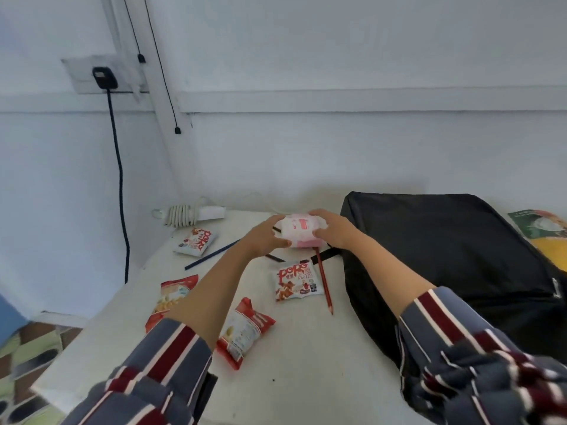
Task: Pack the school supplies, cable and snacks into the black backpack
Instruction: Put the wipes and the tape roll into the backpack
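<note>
Nearest we see red snacks [242,332] and a red pencil [325,283] on the table [291,378]. Further, the left hand [267,237] and right hand [333,228] both grip one pink pack [299,230], just beside the backpack [445,246]. The cable [184,214] lies behind.

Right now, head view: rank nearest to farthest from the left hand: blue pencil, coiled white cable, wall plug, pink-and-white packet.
1. pink-and-white packet: gripped by the left hand itself, with the right hand on its other side.
2. blue pencil: on the table, just left of the hand.
3. coiled white cable: at the table's far left edge.
4. wall plug: high on the wall, far left.
</note>
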